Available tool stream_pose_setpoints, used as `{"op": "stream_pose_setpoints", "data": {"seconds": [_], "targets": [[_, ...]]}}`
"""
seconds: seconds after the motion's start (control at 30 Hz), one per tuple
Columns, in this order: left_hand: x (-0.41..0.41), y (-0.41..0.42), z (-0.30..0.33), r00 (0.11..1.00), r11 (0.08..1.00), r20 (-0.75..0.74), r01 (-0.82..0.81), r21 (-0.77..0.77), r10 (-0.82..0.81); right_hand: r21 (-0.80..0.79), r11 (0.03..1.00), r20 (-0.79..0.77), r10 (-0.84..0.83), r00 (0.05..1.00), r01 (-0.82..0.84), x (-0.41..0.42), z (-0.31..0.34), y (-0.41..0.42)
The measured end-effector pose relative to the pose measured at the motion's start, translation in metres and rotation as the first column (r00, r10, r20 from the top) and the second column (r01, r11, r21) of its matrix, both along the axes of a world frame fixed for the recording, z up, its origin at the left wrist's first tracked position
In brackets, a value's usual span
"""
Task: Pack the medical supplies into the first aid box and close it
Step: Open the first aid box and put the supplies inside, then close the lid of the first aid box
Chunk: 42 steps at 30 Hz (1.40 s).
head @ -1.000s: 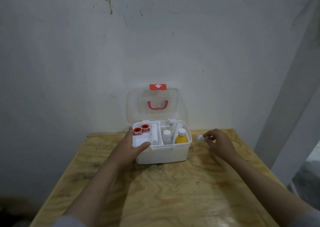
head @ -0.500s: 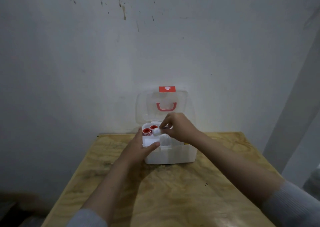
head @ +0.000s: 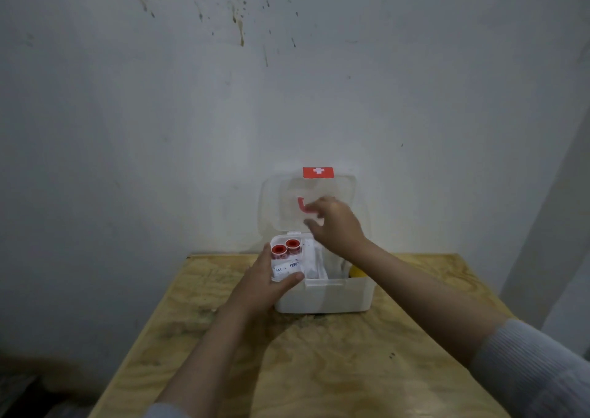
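Observation:
The white first aid box [head: 335,296] stands open at the back of the plywood table [head: 319,369]. Its clear lid [head: 274,207] with a red cross label leans upright against the wall. Inside I see two red-capped rolls [head: 285,247], white packets [head: 287,267] and part of a yellow bottle [head: 357,271]. My left hand [head: 268,285] grips the box's front left corner, thumb on the rim. My right hand [head: 335,226] hovers above the box in front of the lid's red handle, fingers spread and holding nothing.
A stained white wall [head: 223,98] rises right behind the box. A pale post [head: 549,226] stands at the right of the table. The table's front half shows bare plywood.
My right hand brought a small white item from the right to the box, let it go inside, and has now lifted toward the lid. The left hand stayed on the box.

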<state>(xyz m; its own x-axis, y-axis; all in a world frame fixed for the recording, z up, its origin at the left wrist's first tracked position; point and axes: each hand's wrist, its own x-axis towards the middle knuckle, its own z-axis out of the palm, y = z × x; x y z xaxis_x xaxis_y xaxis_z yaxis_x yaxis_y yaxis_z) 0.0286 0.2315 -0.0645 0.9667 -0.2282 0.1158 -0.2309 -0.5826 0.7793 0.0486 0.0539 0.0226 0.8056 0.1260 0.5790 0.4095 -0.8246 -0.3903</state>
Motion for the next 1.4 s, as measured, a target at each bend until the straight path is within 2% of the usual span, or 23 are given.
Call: {"op": "stream_pose_setpoints", "data": {"seconds": [0.07,0.13,0.23,0.33,0.43,0.6,0.73,0.87,1.0,1.07,1.17,1.33,1.4], "targets": [[0.001,0.0,0.0,1.0,1.0,-0.013,-0.012,0.004,0.012,-0.019,0.997,0.188,-0.067,0.98,0.072,0.01,0.009,-0.012],[0.002,-0.001,0.0,1.0,1.0,-0.02,-0.02,0.007,0.02,-0.079,0.983,0.258,-0.141,0.956,0.166,0.024,0.021,-0.022],[0.001,-0.001,0.0,0.999,0.999,-0.03,-0.037,0.019,0.038,-0.214,0.949,0.149,-0.202,0.968,0.231,0.043,0.037,-0.03],[0.001,-0.001,-0.001,0.999,0.998,-0.027,-0.045,0.036,0.046,-0.329,0.921,0.03,-0.209,0.977,0.207,0.056,0.044,-0.033],[0.003,0.0,-0.002,0.999,0.998,-0.031,-0.04,0.044,0.041,-0.352,0.916,0.095,-0.168,0.981,0.191,0.059,0.043,-0.036],[0.006,0.001,-0.005,0.997,0.998,-0.057,-0.049,0.038,0.052,-0.284,0.957,0.252,0.016,0.968,0.059,0.029,0.036,-0.039],[-0.004,-0.004,0.002,0.998,0.998,-0.04,-0.055,0.01,0.055,-0.285,0.958,0.293,0.09,0.952,-0.003,-0.017,0.016,-0.049],[-0.02,-0.007,-0.003,0.992,0.986,-0.017,-0.129,-0.108,0.128,-0.329,0.944,0.282,0.131,0.95,-0.032,-0.057,-0.02,-0.055],[-0.044,-0.005,-0.01,0.978,0.97,0.097,-0.167,-0.175,0.185,-0.367,0.929,0.306,0.172,0.936,-0.051,-0.077,-0.054,-0.055],[-0.05,-0.005,-0.009,0.952,0.976,0.224,-0.19,-0.107,0.21,-0.39,0.92,0.305,0.181,0.935,-0.051,-0.082,-0.068,-0.054],[-0.052,-0.007,-0.002,0.911,0.985,0.381,-0.17,-0.006,0.16,-0.433,0.9,0.265,0.187,0.946,-0.056,-0.089,-0.081,-0.055],[-0.039,-0.016,0.006,0.872,0.982,0.489,-0.093,0.162,0.002,-0.249,0.967,0.241,0.124,0.963,-0.062,-0.089,-0.066,-0.056],[-0.034,-0.022,0.006,0.859,0.965,0.507,-0.072,0.251,-0.067,-0.243,0.97,0.144,0.07,0.987,-0.034,-0.084,-0.059,-0.057]]}}
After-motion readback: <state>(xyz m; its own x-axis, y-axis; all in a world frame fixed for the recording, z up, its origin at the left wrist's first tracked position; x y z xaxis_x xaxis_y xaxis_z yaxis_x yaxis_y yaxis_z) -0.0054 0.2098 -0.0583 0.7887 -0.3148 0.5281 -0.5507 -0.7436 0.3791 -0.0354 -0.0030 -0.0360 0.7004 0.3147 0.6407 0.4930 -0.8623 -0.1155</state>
